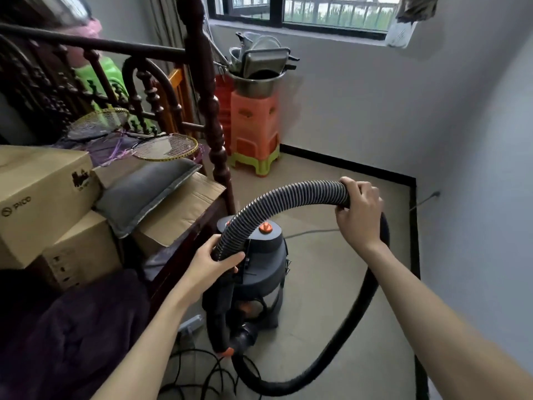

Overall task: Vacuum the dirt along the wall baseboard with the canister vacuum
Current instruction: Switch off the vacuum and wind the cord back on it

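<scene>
Both hands clamped on ribbed hose (pixel 291 199): left hand (pixel 213 262) low, right hand (pixel 359 210) high. Canister vacuum (pixel 259 272) stands between them, below.

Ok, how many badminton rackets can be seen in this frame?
2. One racket lies on the piled clutter by the carved wooden rail; the other racket lies just right of it, above the grey cushion. Their handles are hidden, and more may lie underneath.

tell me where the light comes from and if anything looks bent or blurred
Head view: daylight enters from the window; wide-angle distortion bows the black baseboard and walls; the hose held by both hands is sharp above, its lower loop motion-blurred.
</scene>
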Available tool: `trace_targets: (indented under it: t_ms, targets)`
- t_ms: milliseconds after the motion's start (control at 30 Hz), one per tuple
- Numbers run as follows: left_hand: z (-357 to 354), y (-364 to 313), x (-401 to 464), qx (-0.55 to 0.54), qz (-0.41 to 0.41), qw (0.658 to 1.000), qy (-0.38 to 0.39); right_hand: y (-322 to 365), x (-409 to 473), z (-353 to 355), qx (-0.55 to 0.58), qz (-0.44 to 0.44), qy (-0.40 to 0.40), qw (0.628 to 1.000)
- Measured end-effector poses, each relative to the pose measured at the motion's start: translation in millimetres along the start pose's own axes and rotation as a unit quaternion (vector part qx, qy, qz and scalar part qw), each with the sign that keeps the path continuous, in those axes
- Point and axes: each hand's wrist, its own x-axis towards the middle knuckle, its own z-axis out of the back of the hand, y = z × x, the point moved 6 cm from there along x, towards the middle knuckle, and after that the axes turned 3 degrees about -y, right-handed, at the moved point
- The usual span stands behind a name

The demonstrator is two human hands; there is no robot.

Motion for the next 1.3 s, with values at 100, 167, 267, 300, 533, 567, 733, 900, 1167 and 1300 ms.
trace_targets:
  t_ms: [100,167,267,300,533,567,733,900,1167,1300]
  targets:
    - [9.1,12.7,16.5,0.06,-0.006,0.998,0.015,33.7,-8.1,-19.8,-0.038,0.038,0.001,0.999]
    - [19.8,19.0,28.2,0.082,-0.006,0.997,0.012,55.7,-13.0,-34.3,-0.054,0.055,-0.009,0.997]
    - [35.7,29.8,39.5,0.058,0.002,0.998,0.006,81.4,-17.4,-55.0,-0.054,0.06,-0.016,0.997]
    - [40.3,34.1,40.6,0.036,0.007,0.999,0.009,86.8,-19.2,-62.0,-0.048,0.059,-0.011,0.997]
    - [52.8,58.7,40.5,-0.168,0.06,0.983,0.042,85.6,-48.0,-96.3,0.062,0.02,0.021,0.998]
    - [50.8,61.9,39.4,-0.193,0.066,0.978,0.048,81.2,-49.8,-99.7,0.075,0.008,0.024,0.997]
    - [50.1,102.0,26.9,-0.269,0.117,0.954,0.068,37.5,-66.8,-121.8,0.089,-0.088,0.089,0.988]
    - [39.2,164.3,8.4,-0.305,0.204,0.928,0.062,34.9,-90.2,-144.8,0.018,-0.023,0.106,0.994]
    - [3.6,268.7,4.5,-0.276,0.296,0.914,-0.023,9.2,-133.4,-194.5,-0.05,0.04,0.15,0.987]
    - [-9.5,302.7,5.6,-0.244,0.313,0.918,0.002,-6.6,-158.4,-209.7,-0.046,0.023,0.152,0.987]
